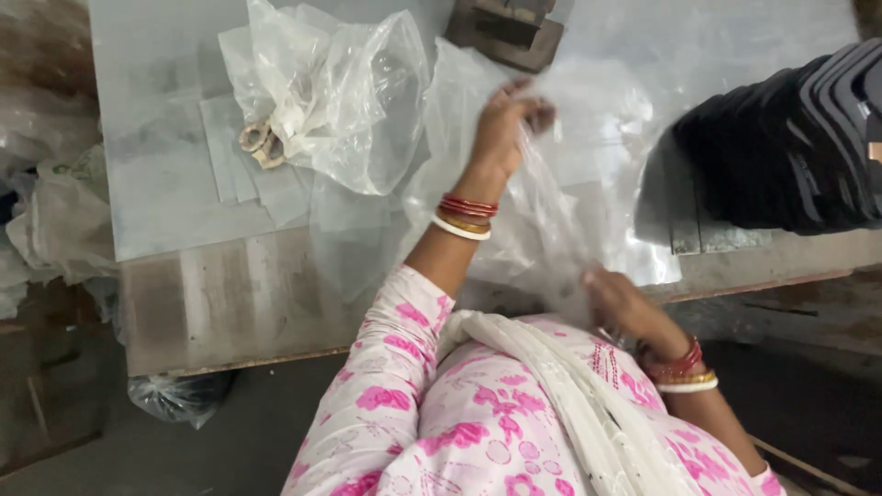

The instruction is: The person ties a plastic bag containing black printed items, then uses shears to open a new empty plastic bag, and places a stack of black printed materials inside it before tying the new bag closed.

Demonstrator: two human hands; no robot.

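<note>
Clear, thin, crinkled plastic bag (551, 193) stretched between both hands over the grey sheet-covered bench (165, 184). Left hand (503, 124) raised at the bag's far end, fingers (533, 108) pinched shut on the film near its top edge. Right hand (625, 303) low at the near end, close to the body, fingers apparently closed on the film too, though blurred behind the plastic and hard to confirm.

Likely very light, limp and slippery; no stiffness at all, sagging wherever unsupported. Prone to tearing or stretching if yanked, clinging to itself when bunched. Best taken at an edge or corner, with a pinch of gathered film rather than one flat layer, two holds well apart to keep it spread.

Left of the left fingers: a second crumpled clear plastic bag (340, 101) with a small tan ring-shaped item (262, 142) beside it. Beyond them: a dark block-shaped metal tool (505, 32). Right of both hands: a stack of black flat curved pieces (790, 147).
</note>
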